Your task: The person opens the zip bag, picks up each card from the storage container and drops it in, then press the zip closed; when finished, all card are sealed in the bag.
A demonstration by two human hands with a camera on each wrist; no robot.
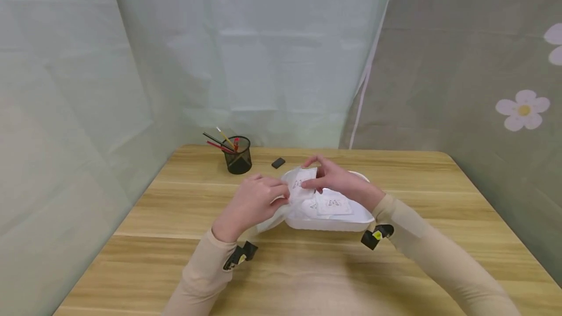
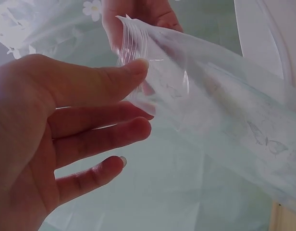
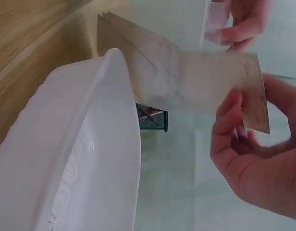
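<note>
A clear plastic zip bag (image 1: 304,181) with a faint printed pattern hangs in the air above a white plastic tray (image 1: 327,223). Both hands hold it. My left hand (image 1: 283,192) pinches its zip edge from the left; in the left wrist view the thumb (image 2: 133,70) lies on the zip strip of the bag (image 2: 210,106) with the fingers behind it. My right hand (image 1: 309,184) grips the bag's right side, and in the right wrist view its fingers (image 3: 232,113) curl on the bag (image 3: 201,84). More printed bags (image 1: 333,204) lie in the tray.
A black mesh pen holder (image 1: 237,155) with pencils stands at the back left of the wooden table (image 1: 307,277). A small black block (image 1: 278,162) lies beside it. Pale curtains close in the back and both sides.
</note>
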